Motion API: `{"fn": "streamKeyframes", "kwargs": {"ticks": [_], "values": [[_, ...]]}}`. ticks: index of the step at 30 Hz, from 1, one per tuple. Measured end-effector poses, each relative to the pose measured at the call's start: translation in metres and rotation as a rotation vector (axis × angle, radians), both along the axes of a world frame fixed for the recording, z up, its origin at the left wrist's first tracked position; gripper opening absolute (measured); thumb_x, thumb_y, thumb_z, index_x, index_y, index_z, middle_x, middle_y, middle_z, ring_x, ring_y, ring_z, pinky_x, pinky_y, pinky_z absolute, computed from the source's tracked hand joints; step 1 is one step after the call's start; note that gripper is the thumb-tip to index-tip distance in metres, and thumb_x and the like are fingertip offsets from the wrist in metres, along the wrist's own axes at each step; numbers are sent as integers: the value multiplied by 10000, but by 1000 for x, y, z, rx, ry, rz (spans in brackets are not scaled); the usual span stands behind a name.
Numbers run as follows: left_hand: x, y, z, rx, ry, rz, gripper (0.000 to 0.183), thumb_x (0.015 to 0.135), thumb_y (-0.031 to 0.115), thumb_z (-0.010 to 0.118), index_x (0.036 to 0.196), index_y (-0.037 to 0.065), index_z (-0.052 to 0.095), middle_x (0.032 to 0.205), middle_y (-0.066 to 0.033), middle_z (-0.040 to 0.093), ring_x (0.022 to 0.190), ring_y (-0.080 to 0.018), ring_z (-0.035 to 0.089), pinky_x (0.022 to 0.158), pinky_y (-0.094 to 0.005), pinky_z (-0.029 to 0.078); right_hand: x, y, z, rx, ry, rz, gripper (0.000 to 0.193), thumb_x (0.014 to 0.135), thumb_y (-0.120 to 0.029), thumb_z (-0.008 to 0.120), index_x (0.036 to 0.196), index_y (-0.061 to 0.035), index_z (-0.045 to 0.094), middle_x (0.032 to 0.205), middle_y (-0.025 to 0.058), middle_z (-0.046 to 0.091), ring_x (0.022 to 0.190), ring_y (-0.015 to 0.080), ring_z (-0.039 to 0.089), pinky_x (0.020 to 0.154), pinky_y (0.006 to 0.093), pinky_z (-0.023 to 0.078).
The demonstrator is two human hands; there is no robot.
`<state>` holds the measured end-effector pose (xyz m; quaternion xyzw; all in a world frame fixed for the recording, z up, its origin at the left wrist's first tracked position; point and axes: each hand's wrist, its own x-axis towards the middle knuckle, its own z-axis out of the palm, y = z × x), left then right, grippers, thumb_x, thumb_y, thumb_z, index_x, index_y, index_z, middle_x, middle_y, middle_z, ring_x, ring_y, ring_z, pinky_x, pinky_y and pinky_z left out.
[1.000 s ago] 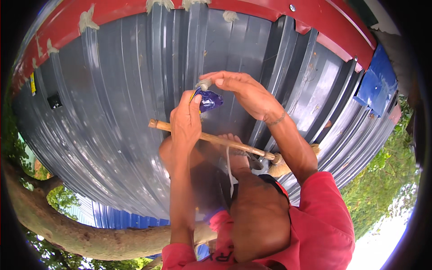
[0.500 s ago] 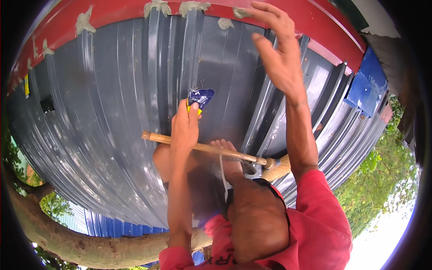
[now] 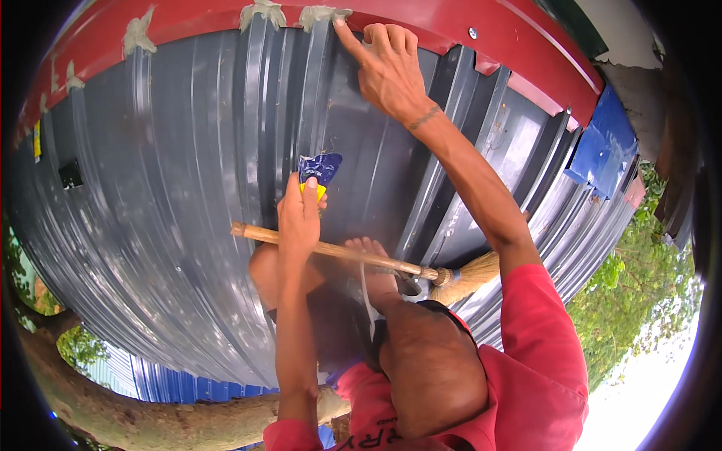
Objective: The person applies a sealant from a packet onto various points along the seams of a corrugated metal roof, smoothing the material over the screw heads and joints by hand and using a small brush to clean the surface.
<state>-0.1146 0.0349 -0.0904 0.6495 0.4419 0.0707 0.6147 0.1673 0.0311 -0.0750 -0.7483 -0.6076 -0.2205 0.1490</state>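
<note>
My left hand [image 3: 299,218] is closed around a small blue and yellow packet [image 3: 320,170], its blue end pointing up, above the grey metal roof sheet [image 3: 203,150]. My right hand [image 3: 391,69] reaches to the red metal flashing [image 3: 429,21]. Its index finger is stretched out, the tip touching the right end of a smeared patch of grey putty [image 3: 320,15]; the other fingers are curled and hold nothing. Another grey putty patch [image 3: 263,13] sits just left, over a raised rib.
A broom [image 3: 338,252] with a wooden handle lies across the roof by my bare foot [image 3: 370,252]. Blue sheeting [image 3: 606,143] hangs at the right. A thick tree branch [image 3: 180,422] curves along the lower left. A screw [image 3: 472,33] sits in the flashing.
My right hand has moved left and down from above the flashing, and its index finger now meets the putty. My left hand has shifted slightly left and down with the packet.
</note>
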Motion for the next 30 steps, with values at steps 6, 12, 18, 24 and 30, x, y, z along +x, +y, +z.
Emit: {"fn": "streamKeyframes", "kwargs": {"ticks": [6,12,18,24,30], "values": [[3,0,2,40,-24,3,412,1127,358,458,999,-22,551,801,-129,688,728,-197,687,703,-354,543,-4,3,-6,-122,-90,-81,657,831,-61,632,1481,-105,549,1026,80,518,988,269,479,961,433,366],[3,-1,5,8,-29,19,413,1127,355,461,1018,-31,561,803,-130,688,728,-197,687,707,-351,547,-11,-7,0,-158,-118,-69,612,834,-72,643,1442,-92,587,1034,87,525,1002,273,484,962,429,369],[4,-1,4,13,-29,22,412,1128,348,464,1031,-37,570,803,-127,689,729,-194,688,706,-345,549,-4,-9,14,-90,-26,-21,605,808,-36,659,1406,-92,597,1030,92,520,997,278,486,962,442,373],[4,0,3,9,-30,19,406,1127,346,469,1038,-35,578,799,-121,692,732,-191,693,709,-344,553,13,-1,4,-35,-114,11,628,845,-58,651,1456,-166,549,1007,79,509,976,265,489,957,438,376],[1,0,1,15,-48,28,396,1129,341,462,1049,-26,586,796,-111,690,732,-186,692,707,-346,553,24,-12,6,-127,-241,11,642,867,-64,652,1479,-227,542,977,53,501,944,246,483,945,418,384]]}}
